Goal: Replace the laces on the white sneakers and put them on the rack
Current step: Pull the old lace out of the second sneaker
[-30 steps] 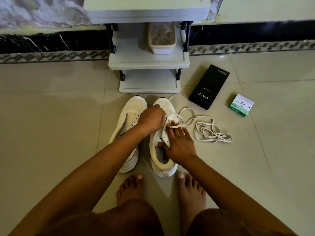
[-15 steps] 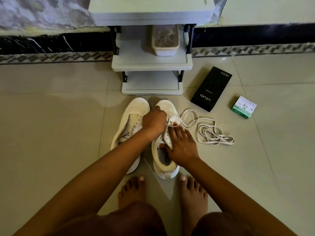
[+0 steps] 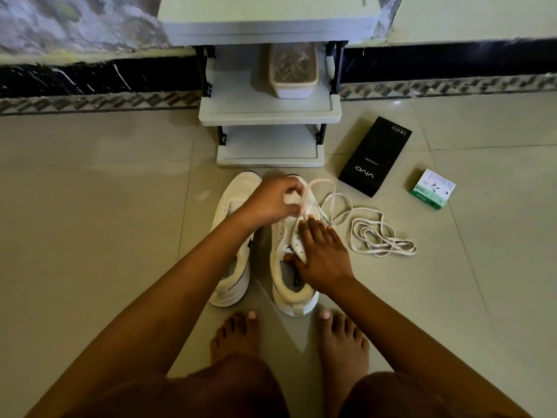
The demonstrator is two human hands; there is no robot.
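Left hand (image 3: pixel 272 200) pinches the lace (image 3: pixel 355 224) over the right sneaker (image 3: pixel 286 236); right hand (image 3: pixel 324 254) presses its tongue.

My one camera sits on my head, looking forward and steeply down at the floor (image 3: pixel 90 236). It is close above my knees and bare feet (image 3: pixel 238 333), facing the rack (image 3: pixel 268 110) by the far wall.

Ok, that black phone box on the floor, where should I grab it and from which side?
Grip the black box across its two long edges near the middle, fingers coming straight down from above. It lies flat on the floor tiles, long and narrow, angled away to the right, with open floor along both long sides.
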